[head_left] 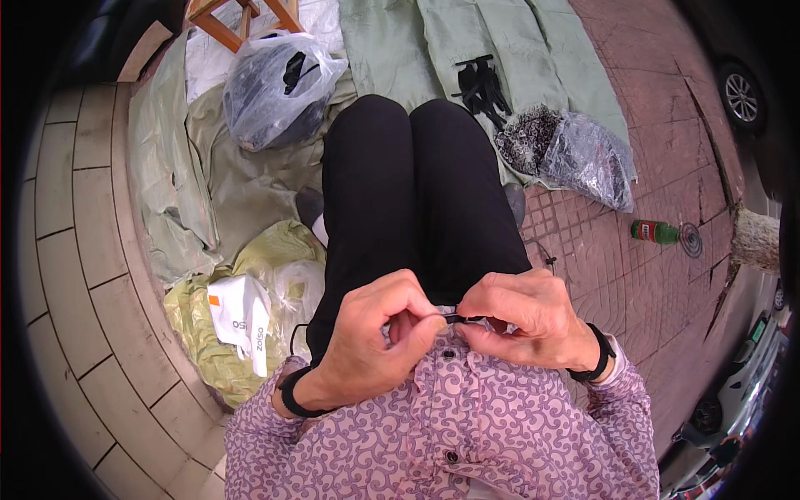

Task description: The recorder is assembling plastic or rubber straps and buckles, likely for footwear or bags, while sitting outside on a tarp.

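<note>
My left hand (379,329) and my right hand (521,321) meet above my lap, just in front of my patterned shirt. Both pinch a thin black cord or strap (452,318) between thumb and fingertips. Only a short stretch of it shows between the hands; the fingers hide the rest. A thin black loop (293,337) sticks out beside my left wrist, and I cannot tell whether it belongs to the same piece. Beyond my knees lies a bunch of black straps (481,87) on the green sheet.
A clear bag of dark things (275,100) sits by a wooden stool (242,21). Right of my legs lies another clear bag (590,158) with black-and-white bits. A green bottle (654,232) lies near a tree trunk (757,239). At left, a white bag (237,312) rests on yellow-green sacking (187,321).
</note>
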### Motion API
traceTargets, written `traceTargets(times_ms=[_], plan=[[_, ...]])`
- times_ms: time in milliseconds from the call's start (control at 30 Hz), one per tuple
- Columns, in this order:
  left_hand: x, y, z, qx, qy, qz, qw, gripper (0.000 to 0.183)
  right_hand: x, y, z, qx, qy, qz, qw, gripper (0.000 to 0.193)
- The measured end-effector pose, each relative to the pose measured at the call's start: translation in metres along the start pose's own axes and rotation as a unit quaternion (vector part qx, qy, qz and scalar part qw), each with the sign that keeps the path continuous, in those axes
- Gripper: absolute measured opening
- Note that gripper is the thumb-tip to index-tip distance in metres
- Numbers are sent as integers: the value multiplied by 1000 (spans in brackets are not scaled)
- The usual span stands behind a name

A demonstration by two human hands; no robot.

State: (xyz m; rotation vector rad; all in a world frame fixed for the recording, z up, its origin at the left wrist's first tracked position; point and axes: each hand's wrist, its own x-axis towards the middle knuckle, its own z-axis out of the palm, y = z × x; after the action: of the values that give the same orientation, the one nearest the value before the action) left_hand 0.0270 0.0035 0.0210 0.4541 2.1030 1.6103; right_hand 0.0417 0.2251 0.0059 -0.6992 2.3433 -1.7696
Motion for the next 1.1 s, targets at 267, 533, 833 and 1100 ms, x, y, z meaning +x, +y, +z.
traceTargets(times_ms=[267, 533, 833, 1100], plan=[[-3, 0, 7, -23, -130, -73, 988, 13, -13, -1, 9, 57, -28, 53, 997, 20], [-23, -11, 13, -114, -126, -20, 985, 16, -20, -10, 17, 107, -65, 25, 992, 20], [-35, -4, 10, -146, -130, -43, 980, 18, -20, -11, 22, 174, -78, 7, 982, 20], [-32, -4, 6, -180, -147, -88, 969, 22, -17, -4, 16, 199, -84, 9, 976, 23]])
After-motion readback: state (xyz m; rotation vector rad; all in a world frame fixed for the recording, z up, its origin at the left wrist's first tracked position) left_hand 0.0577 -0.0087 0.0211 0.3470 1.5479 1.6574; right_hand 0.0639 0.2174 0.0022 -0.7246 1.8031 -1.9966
